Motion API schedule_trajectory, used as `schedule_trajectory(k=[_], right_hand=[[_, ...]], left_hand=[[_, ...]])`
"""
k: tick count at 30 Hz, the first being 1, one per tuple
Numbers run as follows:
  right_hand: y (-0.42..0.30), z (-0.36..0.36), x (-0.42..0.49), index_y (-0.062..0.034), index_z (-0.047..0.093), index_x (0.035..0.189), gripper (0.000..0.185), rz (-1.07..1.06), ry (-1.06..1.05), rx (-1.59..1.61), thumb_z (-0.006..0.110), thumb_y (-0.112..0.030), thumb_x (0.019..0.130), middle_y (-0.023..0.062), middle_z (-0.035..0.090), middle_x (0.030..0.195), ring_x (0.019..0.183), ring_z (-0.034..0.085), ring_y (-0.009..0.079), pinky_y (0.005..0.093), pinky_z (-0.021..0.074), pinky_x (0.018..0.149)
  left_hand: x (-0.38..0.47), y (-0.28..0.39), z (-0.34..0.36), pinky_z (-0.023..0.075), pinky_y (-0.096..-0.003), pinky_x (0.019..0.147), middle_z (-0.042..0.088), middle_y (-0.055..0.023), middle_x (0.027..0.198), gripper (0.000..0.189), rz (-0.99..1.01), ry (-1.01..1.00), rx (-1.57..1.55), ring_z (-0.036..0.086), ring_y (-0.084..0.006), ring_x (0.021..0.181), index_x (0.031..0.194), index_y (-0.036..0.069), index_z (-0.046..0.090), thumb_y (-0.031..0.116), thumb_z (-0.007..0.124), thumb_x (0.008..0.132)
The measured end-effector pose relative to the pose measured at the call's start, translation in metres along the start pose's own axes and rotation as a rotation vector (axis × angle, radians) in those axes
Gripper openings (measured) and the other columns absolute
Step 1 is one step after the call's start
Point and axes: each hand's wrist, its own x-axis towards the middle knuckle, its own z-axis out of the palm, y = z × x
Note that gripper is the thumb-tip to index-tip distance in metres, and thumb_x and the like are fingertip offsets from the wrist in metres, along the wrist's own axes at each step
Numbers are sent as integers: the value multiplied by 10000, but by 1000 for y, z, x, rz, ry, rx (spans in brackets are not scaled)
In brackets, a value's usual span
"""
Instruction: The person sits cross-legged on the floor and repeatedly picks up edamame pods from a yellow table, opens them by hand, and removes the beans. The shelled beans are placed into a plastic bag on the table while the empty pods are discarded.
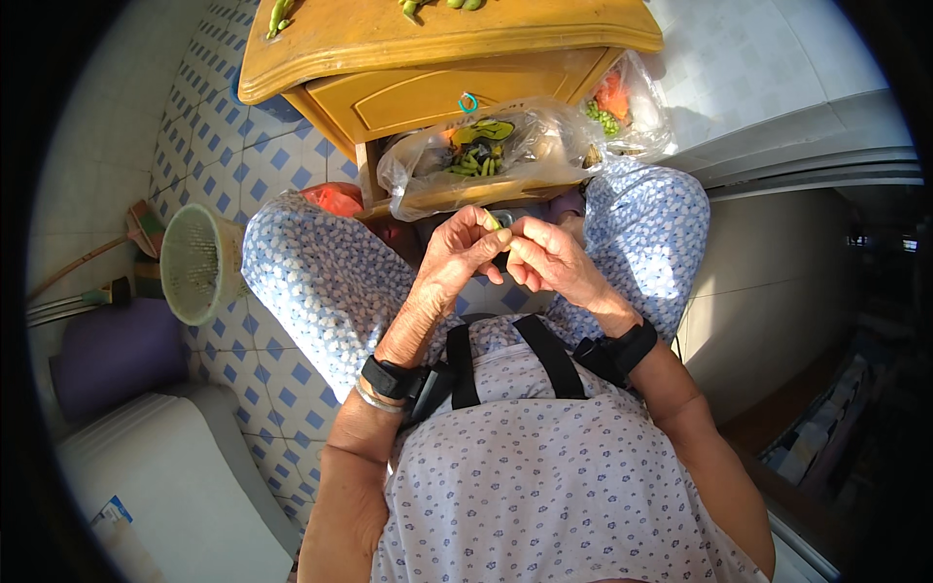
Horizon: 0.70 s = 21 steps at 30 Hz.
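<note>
A green bean pod (pixel 494 220) is pinched between the thumb and fingers of my left hand (pixel 461 251), above the gap between my knees. My right hand (pixel 555 260) meets it at the fingertips, with thumb and forefinger pressed together at the pod's lower end; whether they grip the pod is hidden. Just beyond the hands, a clear plastic bag (pixel 408 171) lies over an open drawer, with several green pods (pixel 477 165) in it. A dark container (pixel 503 218) shows partly under my fingers. More pods (pixel 279 16) lie on the yellow wooden cabinet top (pixel 452 33).
A second clear bag (pixel 645 109) holding green beans and something orange stands right of the cabinet. On the left are a pale green plastic basket (pixel 191 264), a broom (pixel 146 227) and a purple object (pixel 120 357). A red bag (pixel 337 198) lies by my left knee.
</note>
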Motion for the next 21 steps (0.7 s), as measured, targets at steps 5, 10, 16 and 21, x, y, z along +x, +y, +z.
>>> schedule_trajectory(k=[5,10,16,21], right_hand=[[3,0,1,-18,503,903,221,-23,13,-59,430,-212,981,3,517,617,459,418,34,188,329,423],[-1,-1,0,-19,507,900,235,65,-11,40,433,-227,982,-2,510,615,456,407,31,185,321,424],[2,0,2,-49,534,847,277,66,-30,93,487,-296,964,-28,487,591,456,388,12,168,270,409],[3,-2,1,-57,544,832,262,122,-29,208,511,-287,954,-43,475,585,453,367,1,162,231,397]], left_hand=[[3,-7,-4,520,-213,515,605,-34,788,58,34,2,86,565,-69,617,911,15,551,73,550,915],[2,-6,-4,534,-254,544,555,-30,739,99,4,18,133,556,-100,603,919,4,558,102,563,911],[0,-2,-1,522,-223,504,589,-23,765,56,-15,-7,69,568,-72,598,895,5,556,61,553,903],[-2,3,1,528,-246,520,531,-4,688,73,-43,-34,50,525,-75,569,886,21,561,94,565,894]])
